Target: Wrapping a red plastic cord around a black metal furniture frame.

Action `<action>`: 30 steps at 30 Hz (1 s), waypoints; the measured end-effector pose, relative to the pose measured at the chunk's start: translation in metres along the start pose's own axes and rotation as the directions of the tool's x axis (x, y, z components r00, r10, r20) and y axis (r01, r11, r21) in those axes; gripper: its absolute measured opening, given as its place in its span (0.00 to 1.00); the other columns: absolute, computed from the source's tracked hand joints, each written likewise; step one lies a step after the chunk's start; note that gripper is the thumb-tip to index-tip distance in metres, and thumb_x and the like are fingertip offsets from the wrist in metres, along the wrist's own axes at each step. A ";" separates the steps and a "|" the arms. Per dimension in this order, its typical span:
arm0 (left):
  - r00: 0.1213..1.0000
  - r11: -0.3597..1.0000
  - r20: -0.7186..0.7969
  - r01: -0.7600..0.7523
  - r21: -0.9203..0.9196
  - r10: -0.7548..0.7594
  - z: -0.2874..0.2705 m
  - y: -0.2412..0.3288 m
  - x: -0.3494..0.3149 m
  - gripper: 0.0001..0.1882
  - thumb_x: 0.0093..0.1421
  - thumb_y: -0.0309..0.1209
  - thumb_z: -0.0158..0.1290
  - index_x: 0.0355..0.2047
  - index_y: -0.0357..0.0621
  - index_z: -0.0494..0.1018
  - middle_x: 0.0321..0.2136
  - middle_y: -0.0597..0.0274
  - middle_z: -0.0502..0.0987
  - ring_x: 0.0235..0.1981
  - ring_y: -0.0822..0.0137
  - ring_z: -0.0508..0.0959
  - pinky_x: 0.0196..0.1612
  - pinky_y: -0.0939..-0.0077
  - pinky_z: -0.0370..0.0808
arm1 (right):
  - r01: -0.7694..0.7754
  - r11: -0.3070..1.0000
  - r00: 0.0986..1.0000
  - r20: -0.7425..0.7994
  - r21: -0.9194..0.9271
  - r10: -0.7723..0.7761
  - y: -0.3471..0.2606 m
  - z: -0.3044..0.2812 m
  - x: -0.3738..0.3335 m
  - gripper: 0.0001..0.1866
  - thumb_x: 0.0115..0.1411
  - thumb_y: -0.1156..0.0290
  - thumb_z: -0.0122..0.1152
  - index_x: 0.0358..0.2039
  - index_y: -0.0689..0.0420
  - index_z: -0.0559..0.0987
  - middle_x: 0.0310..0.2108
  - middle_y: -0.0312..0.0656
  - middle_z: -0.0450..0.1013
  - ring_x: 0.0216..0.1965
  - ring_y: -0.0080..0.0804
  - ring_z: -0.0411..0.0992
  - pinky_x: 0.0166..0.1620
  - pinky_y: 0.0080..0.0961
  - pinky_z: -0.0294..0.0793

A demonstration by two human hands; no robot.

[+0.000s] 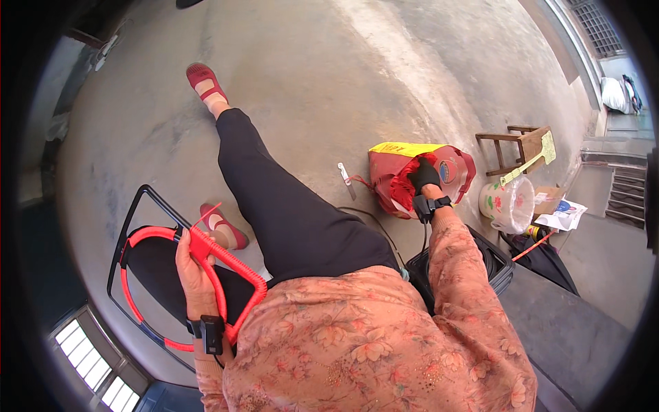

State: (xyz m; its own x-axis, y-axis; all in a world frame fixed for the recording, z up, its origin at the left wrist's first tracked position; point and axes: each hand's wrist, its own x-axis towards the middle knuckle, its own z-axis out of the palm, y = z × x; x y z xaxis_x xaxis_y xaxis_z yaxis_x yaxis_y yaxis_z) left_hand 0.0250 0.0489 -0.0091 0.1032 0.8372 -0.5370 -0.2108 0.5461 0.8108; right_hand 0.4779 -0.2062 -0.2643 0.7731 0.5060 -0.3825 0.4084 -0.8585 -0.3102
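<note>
My left hand [194,271] is closed round a black wire frame [132,209] with a curved inner loop. Red strip is wound tightly over parts of this frame [252,280], and a short loose end sticks up by my fingers. Over to the right, my right hand [425,175], in a black glove, reaches into the mouth of a dark red and yellow bag [456,156]. Around that hand lies a bunch of red strips [405,187]; its fingertips are hidden among them. Each wrist wears a black device.
A white-handled tool with a grey blade [347,180] lies on the concrete floor beside the bag. Farther right stand a wooden stool [525,147], a yellow-green fly swatter [530,165], a translucent bucket [511,206] and papers [564,215]. A black crate [501,264] sits beside my right forearm.
</note>
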 end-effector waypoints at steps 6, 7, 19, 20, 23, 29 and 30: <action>1.000 1.000 -0.014 -0.009 0.009 0.010 0.003 -0.001 0.001 0.13 0.65 0.38 0.48 0.32 0.40 0.72 0.24 0.58 0.78 0.19 0.72 0.76 0.15 0.86 0.66 | 0.019 0.994 1.000 0.009 -0.105 -0.018 -0.009 -0.012 -0.006 0.20 0.48 0.65 0.63 0.42 0.56 0.78 0.40 0.53 0.76 0.45 0.48 0.74 0.47 0.37 0.73; 1.000 1.000 0.018 -0.003 0.011 0.003 0.000 0.000 0.002 0.13 0.64 0.38 0.49 0.32 0.41 0.72 0.25 0.59 0.78 0.22 0.71 0.77 0.16 0.87 0.67 | 0.024 0.999 0.997 -0.073 -0.038 -0.026 -0.015 -0.020 -0.010 0.19 0.48 0.65 0.63 0.41 0.57 0.78 0.39 0.52 0.76 0.44 0.47 0.74 0.46 0.36 0.73; 0.996 0.999 0.077 0.032 0.012 -0.032 -0.003 0.002 0.000 0.12 0.63 0.39 0.50 0.32 0.41 0.71 0.25 0.61 0.77 0.25 0.69 0.79 0.17 0.87 0.70 | -0.051 0.999 0.955 -0.292 0.003 0.049 0.015 -0.051 -0.037 0.10 0.53 0.71 0.56 0.36 0.57 0.79 0.36 0.51 0.77 0.41 0.49 0.75 0.44 0.38 0.74; 0.996 0.999 0.084 0.034 0.007 -0.034 -0.002 0.002 0.001 0.12 0.63 0.39 0.50 0.32 0.41 0.71 0.25 0.61 0.77 0.25 0.70 0.78 0.17 0.87 0.70 | 0.012 0.999 0.964 -0.267 0.038 -0.002 0.011 -0.052 -0.033 0.11 0.53 0.70 0.56 0.36 0.57 0.79 0.36 0.51 0.77 0.41 0.49 0.75 0.44 0.38 0.74; 0.997 1.000 0.079 0.026 0.009 -0.026 -0.002 0.002 0.000 0.12 0.63 0.38 0.50 0.32 0.41 0.71 0.25 0.60 0.77 0.25 0.70 0.78 0.17 0.87 0.70 | 0.159 0.986 0.966 -0.213 0.054 -0.144 -0.010 -0.044 -0.015 0.13 0.51 0.67 0.58 0.38 0.56 0.79 0.36 0.51 0.76 0.40 0.49 0.75 0.44 0.37 0.74; 0.999 1.000 -0.040 -0.008 0.008 0.009 0.005 0.000 -0.001 0.12 0.64 0.37 0.48 0.33 0.41 0.72 0.24 0.60 0.77 0.19 0.74 0.74 0.15 0.86 0.65 | 0.263 0.937 0.960 0.156 -0.228 -0.232 -0.033 -0.033 -0.012 0.17 0.49 0.66 0.61 0.40 0.57 0.79 0.37 0.51 0.76 0.40 0.47 0.75 0.45 0.35 0.74; 0.999 1.000 -0.049 -0.013 0.010 0.013 0.006 0.001 -0.003 0.12 0.64 0.37 0.48 0.33 0.41 0.72 0.24 0.60 0.77 0.19 0.74 0.74 0.15 0.86 0.65 | 0.252 0.946 0.964 0.135 -0.201 -0.228 -0.035 -0.032 -0.013 0.17 0.48 0.66 0.61 0.40 0.57 0.79 0.37 0.51 0.76 0.40 0.47 0.75 0.45 0.34 0.74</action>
State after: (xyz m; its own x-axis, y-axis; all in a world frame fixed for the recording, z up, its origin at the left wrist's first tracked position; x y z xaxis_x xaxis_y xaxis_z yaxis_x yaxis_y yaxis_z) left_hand 0.0301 0.0469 -0.0055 0.0527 0.8420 -0.5369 -0.2027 0.5354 0.8199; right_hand 0.4686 -0.1854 -0.2206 0.5866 0.6952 -0.4154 0.6795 -0.7016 -0.2148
